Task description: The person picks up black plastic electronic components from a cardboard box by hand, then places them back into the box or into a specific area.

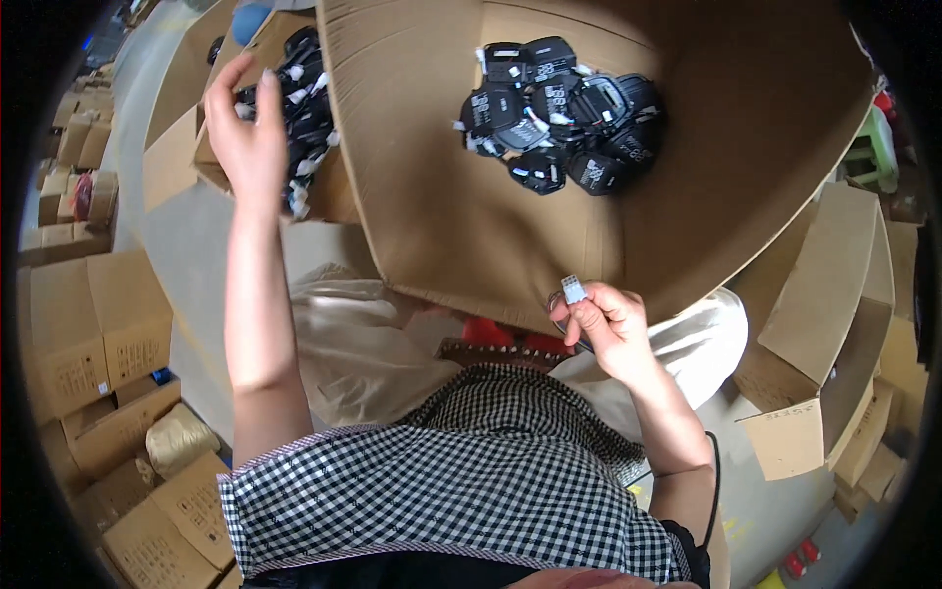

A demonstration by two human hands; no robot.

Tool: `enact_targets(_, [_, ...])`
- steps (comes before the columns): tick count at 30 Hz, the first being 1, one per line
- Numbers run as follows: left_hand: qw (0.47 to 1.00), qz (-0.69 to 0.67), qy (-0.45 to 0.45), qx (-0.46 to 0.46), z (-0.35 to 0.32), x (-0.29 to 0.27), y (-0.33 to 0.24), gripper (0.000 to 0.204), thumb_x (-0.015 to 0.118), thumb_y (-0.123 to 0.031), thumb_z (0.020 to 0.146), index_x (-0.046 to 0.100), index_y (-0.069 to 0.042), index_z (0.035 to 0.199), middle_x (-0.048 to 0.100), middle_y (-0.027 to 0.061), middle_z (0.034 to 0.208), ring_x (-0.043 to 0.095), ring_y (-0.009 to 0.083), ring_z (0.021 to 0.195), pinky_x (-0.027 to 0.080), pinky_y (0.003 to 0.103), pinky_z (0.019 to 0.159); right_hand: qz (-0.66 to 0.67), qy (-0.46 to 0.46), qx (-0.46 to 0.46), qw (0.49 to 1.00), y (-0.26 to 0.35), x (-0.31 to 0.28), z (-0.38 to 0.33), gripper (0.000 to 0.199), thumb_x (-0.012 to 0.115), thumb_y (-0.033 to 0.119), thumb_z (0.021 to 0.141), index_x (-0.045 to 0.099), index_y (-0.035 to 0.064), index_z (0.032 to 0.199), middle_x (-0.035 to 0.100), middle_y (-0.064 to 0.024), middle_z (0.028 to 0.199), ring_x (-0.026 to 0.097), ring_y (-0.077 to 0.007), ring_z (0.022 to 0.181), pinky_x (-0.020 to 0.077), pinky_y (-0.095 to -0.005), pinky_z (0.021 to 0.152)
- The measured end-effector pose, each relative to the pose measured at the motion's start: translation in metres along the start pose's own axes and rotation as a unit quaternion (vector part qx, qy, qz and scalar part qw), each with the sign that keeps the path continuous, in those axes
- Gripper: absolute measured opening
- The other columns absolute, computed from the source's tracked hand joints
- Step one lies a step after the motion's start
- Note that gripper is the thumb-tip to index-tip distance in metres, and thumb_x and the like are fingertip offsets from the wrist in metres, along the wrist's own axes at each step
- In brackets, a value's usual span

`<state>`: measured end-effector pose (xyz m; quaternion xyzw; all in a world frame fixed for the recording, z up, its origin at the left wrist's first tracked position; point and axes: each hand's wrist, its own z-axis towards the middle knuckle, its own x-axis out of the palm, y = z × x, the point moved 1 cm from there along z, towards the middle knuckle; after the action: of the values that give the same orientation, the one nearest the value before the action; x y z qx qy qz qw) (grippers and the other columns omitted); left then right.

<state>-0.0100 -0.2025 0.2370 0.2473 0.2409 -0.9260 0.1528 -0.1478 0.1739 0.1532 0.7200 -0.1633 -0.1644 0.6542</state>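
My left hand [247,147] reaches up beside a smaller carton holding black plastic units with white connectors [306,98]. Its fingers are apart and curved, with nothing visible between them. Between the thumb and fingers of my right hand [613,329] is a pale grey multi-pin cable connector [573,289], with a thin dark cable trailing under the hand. That hand is over the near edge of a large open cardboard box [422,196]. Deep in this box lies a pile of black plastic display units [496,106], several with white plugs showing.
An open carton [814,294] stands to my right, and more cartons [98,319] are stacked at the left. A gold-coloured wrapped bundle [182,439] lies among them. A green plastic stool [871,152] is at the far right, and a blue round object [251,24] is at the upper left.
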Motion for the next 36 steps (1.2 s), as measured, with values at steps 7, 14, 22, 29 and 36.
enact_targets(7, [0.885, -0.199, 0.305, 0.291, -0.046, 0.137, -0.142, 0.034, 0.067, -0.017, 0.073, 0.059, -0.011, 0.106, 0.061, 0.008, 0.104, 0.058, 0.0298, 0.098, 0.045, 0.041, 0.085, -0.079, -0.042, -0.036, 0.995, 0.037, -0.04, 0.066, 0.014, 0.054, 0.008, 0.091, 0.063, 0.0, 0.083, 0.062, -0.0078, 0.066, 0.059, -0.0107, 0.052, 0.0454, -0.0241, 0.048])
enact_targets(14, [0.869, -0.167, 0.443, 0.147, -0.046, 0.397, -0.106, 0.076, 0.072, -0.045, 0.073, 0.047, 0.004, 0.125, 0.056, 0.0251, 0.115, 0.054, 0.0355, 0.11, 0.042, 0.041, 0.095, -0.125, -0.083, 0.103, 0.983, -0.006, -0.061, 0.056, 0.009, 0.056, 0.008, 0.089, 0.063, 0.0018, 0.087, 0.064, -0.0092, 0.07, 0.063, -0.0163, 0.056, 0.0501, -0.0282, 0.052])
enact_targets(22, [0.671, -0.191, 0.715, 0.039, -0.054, 0.479, -0.096, 0.082, 0.083, -0.041, 0.062, 0.051, 0.006, 0.122, 0.056, 0.024, 0.12, 0.056, 0.0305, 0.109, 0.041, 0.035, 0.096, -0.179, -0.09, 0.071, 0.977, -0.029, -0.064, 0.049, 0.013, 0.058, 0.015, 0.089, 0.066, 0.005, 0.09, 0.064, -0.0111, 0.071, 0.063, -0.0231, 0.058, 0.0502, -0.0328, 0.052])
enact_targets(29, [0.786, -0.114, 0.602, 0.087, -0.118, 0.401, -0.088, 0.054, 0.07, -0.046, 0.067, 0.063, -0.006, 0.102, 0.063, 0.0195, 0.098, 0.061, 0.0397, 0.09, 0.049, 0.045, 0.078, -0.252, -0.038, 0.055, 0.966, -0.016, -0.056, 0.064, 0.01, 0.059, 0.01, 0.087, 0.06, 0.0009, 0.084, 0.061, -0.0145, 0.074, 0.063, -0.0269, 0.063, 0.0495, -0.0343, 0.056])
enact_targets(36, [0.798, 0.013, 0.58, 0.16, -0.217, 0.226, -0.082, 0.024, 0.064, -0.032, 0.074, 0.061, -0.013, 0.088, 0.061, 0.0106, 0.095, 0.059, 0.0341, 0.088, 0.052, 0.044, 0.07, -0.307, -0.065, -0.04, 0.949, -0.013, -0.037, 0.069, 0.007, 0.058, 0.013, 0.085, 0.057, 0.006, 0.085, 0.058, -0.0152, 0.077, 0.061, -0.0343, 0.069, 0.0492, -0.0427, 0.058])
